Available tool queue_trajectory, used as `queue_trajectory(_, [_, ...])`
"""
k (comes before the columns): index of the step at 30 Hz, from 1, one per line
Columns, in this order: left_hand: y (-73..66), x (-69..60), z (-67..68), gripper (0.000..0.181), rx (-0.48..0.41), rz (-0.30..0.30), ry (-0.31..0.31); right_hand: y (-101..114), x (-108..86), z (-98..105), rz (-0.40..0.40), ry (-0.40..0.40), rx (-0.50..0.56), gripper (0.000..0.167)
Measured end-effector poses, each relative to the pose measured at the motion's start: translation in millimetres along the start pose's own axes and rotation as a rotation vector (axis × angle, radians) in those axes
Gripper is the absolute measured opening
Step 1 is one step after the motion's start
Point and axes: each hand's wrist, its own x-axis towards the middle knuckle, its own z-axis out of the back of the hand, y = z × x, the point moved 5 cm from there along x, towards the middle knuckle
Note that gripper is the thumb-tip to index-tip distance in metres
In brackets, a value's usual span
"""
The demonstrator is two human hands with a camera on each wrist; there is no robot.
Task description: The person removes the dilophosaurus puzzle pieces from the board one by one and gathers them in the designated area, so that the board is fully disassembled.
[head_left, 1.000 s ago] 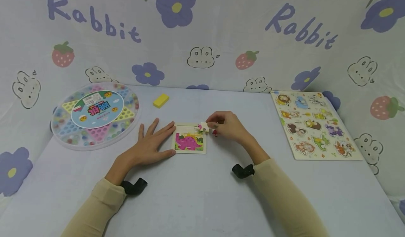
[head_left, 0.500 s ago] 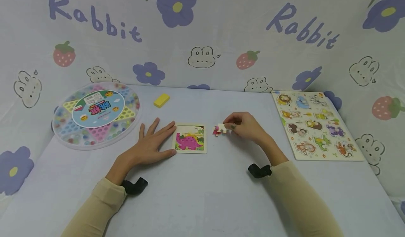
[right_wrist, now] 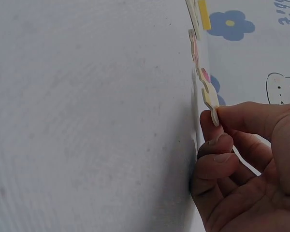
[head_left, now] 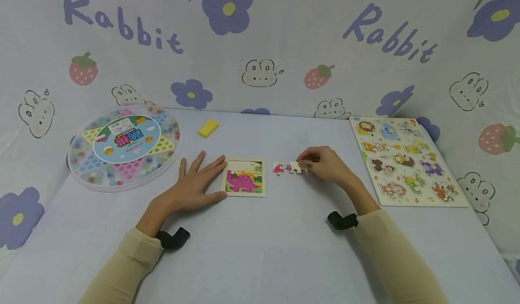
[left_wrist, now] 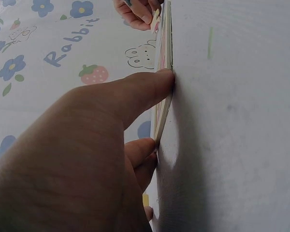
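Observation:
My left hand (head_left: pixel 191 187) lies on the table with fingers spread; thumb and forefinger touch the left side of a small square jigsaw puzzle (head_left: pixel 243 182) with a pink dinosaur. In the left wrist view the thumb presses the edge of the puzzle (left_wrist: pixel 168 53). To the right of it, my right hand (head_left: pixel 327 165) pinches a white and pink puzzle piece (head_left: pixel 295 168) between thumb and forefinger. The right wrist view shows that puzzle piece (right_wrist: pixel 210 96) tilted just over the table. A second, pink puzzle piece (head_left: pixel 278 167) lies between the puzzle and the held one.
At the back left lies a round Chinese checkers box (head_left: pixel 126 184). A yellow block (head_left: pixel 208 128) sits beyond the puzzle. On the right is an animal-picture board (head_left: pixel 390 195). A printed cloth (head_left: pixel 284 33) hangs behind the table.
My right hand has carried its puzzle piece rightward from above the puzzle's upper right corner, past the loose pink piece, which now shows fully. The left hand has stayed in place.

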Motion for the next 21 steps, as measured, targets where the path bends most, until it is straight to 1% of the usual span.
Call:
queue_trajectory(7, [-0.2, -0.5, 0.1, 0.089, 0.001, 0.001, -0.001, 2.2, -0.2, -3.0, 0.025, -0.011, -0.034, 0.013])
queue_trajectory(21, [0.4, 0.2, -0.5, 0.089, 0.009, 0.005, -0.002, 2.1, -1.4, -3.8, 0.038, -0.012, -0.028, 0.012])
